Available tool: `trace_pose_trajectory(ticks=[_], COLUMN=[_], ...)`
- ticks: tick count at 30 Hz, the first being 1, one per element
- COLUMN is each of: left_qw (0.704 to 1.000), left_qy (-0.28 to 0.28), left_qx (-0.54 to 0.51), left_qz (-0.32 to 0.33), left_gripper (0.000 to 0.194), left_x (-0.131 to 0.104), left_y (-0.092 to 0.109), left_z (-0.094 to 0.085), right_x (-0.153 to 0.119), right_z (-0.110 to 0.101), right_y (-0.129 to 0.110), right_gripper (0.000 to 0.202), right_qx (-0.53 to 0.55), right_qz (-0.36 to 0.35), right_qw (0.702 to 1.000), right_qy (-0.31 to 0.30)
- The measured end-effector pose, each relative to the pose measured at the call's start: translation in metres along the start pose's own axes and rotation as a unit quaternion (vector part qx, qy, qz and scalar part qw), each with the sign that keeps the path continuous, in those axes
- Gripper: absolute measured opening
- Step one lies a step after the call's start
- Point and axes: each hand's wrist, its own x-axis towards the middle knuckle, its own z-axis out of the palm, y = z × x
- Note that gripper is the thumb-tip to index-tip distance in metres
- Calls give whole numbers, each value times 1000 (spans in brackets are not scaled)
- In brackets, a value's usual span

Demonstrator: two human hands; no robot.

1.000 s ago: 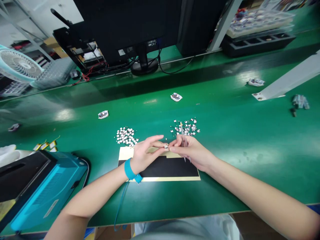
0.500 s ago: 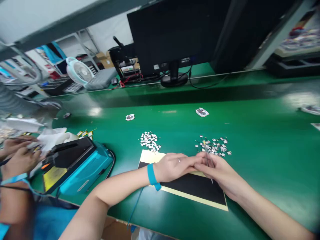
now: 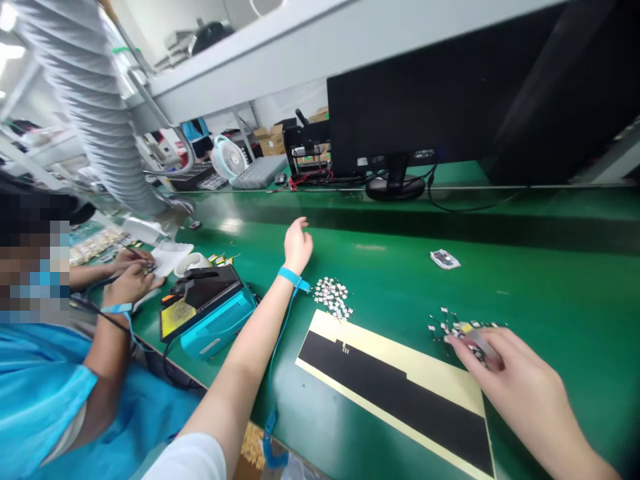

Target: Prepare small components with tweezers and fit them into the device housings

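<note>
My left hand point(image 3: 299, 247), with a blue wrist strap point(image 3: 294, 279), reaches out over the bench behind the left pile of small white parts point(image 3: 331, 297). Its fingers are a little bent and apart; I see nothing held, though the palm side is hidden. My right hand point(image 3: 520, 367) is closed round metal tweezers point(image 3: 479, 343). Their yellow-marked end lies over the right pile of small white parts point(image 3: 453, 327), which the hand partly covers. Between my arms lies a cream sheet with a black strip point(image 3: 390, 380). A few tiny light pieces sit on the strip's left part.
A white-edged small device point(image 3: 445, 259) rests behind the right pile. To the left stands a teal machine point(image 3: 220, 327), and beyond it a co-worker's hands point(image 3: 133, 273) handle something small. A monitor point(image 3: 425, 107) and a small fan point(image 3: 230, 158) stand at the back.
My hands have parted: the left went forward and left, the right moved to the right pile with the tweezers. The left small device is no longer visible. The view has shifted left.
</note>
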Motion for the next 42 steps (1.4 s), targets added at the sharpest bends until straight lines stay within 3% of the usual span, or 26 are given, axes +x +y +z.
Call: trace_pose_trajectory(ticks=[3, 6, 10, 14, 17, 19, 22, 23, 24, 26, 28, 30, 34, 38, 42], left_qw=[997, 992, 987, 984, 980, 978, 968, 961, 949, 916, 906, 903, 889, 878, 881], left_qy=[-18, -54, -75, -60, -61, -76, -121, -141, -161, -196, -206, -201, -220, -228, -208], left_qx=[21, 16, -11, -55, -110, -154, -218, -239, -267, -321, -314, -295, -267, -269, -264], left_qz=[-74, -116, -145, -159, -151, -122, -37, -3, 39, 143, 195, 237, 299, 323, 333], left_gripper=[32, 29, 28, 28, 30, 37, 48, 51, 52, 53, 53, 55, 58, 60, 57], left_x=[21, 27, 27, 22, 21, 23, 15, 6, -5, -33, -63, -87, -109, -111, -112], left_y=[-46, -73, -82, -79, -66, -45, 6, 26, 46, 81, 106, 119, 125, 123, 125], left_z=[13, 30, 40, 35, 25, 12, -21, -36, -51, -82, -106, -120, -127, -128, -128], right_x=[-2, -4, -4, -5, -4, 0, 11, 16, 21, 30, 39, 44, 45, 39, 33], right_z=[0, 2, 0, -1, -2, -8, -30, -41, -52, -73, -90, -101, -110, -110, -104], right_y=[-3, -3, -4, -8, -15, -22, -34, -38, -43, -54, -66, -79, -95, -99, -101], right_gripper=[36, 39, 45, 53, 53, 51, 38, 31, 27, 23, 13, 11, 24, 28, 17], right_qx=[58, 131, 251, 324, 385, 480, 639, 669, 681, 692, 661, 626, 565, 483, 432], right_qz=[-23, 17, 123, 167, 247, 307, 335, 326, 308, 217, 123, 43, -52, -69, -98], right_qw=[997, 987, 947, 910, 857, 792, 670, 648, 645, 668, 719, 765, 820, 872, 897], right_qy=[-34, -96, -158, -199, -235, -220, -176, -162, -160, -165, -176, -146, -70, -37, -8])
